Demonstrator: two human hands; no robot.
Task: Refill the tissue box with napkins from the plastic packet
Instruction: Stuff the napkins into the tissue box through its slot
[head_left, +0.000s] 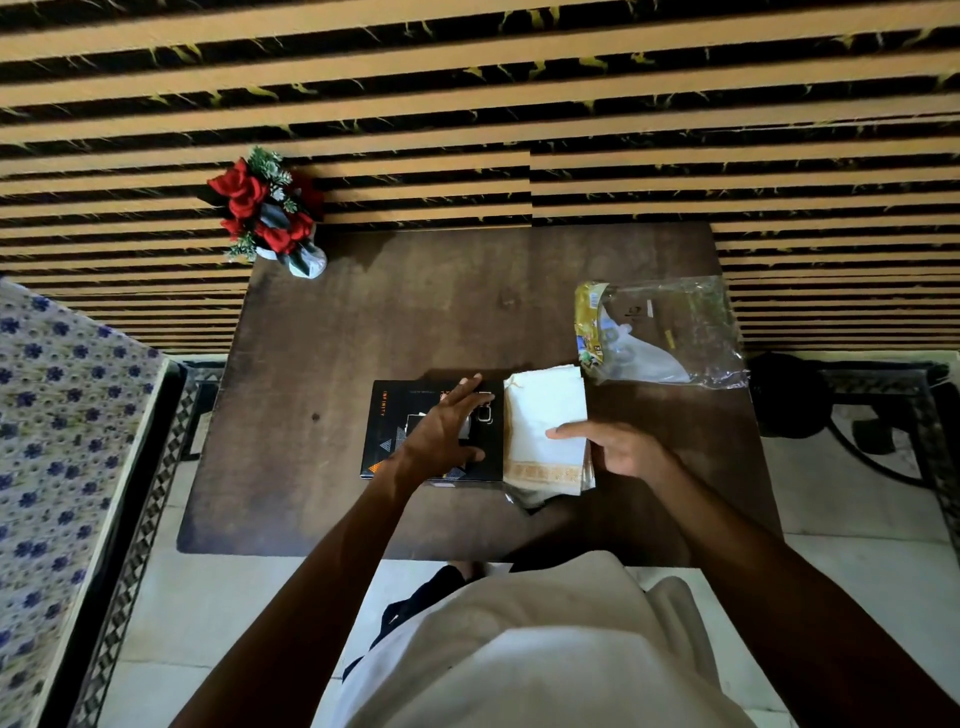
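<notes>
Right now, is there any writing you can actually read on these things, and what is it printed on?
"INFINITY": small orange letters running sideways along the left edge of the black tissue box.
Other print on the box top: partly under the left hand, too small to read.
Plastic packet: coloured label and dark marks, too blurred to read.
Napkins: gold border pattern, no words.

A black tissue box (395, 431), printed with grey triangles and orange lettering, is seen on a dark brown wooden table (415, 312). White napkins (543, 415) edged with a gold patterned band are laid beside it. A clear plastic packet (675, 332) is marked by a yellow-green printed strip. Red flowers (260, 208) with green sprigs are shown in a pale vase. The wall (519, 104) is striped tan and black; a cloth (57, 415) is patterned with blue flowers.
</notes>
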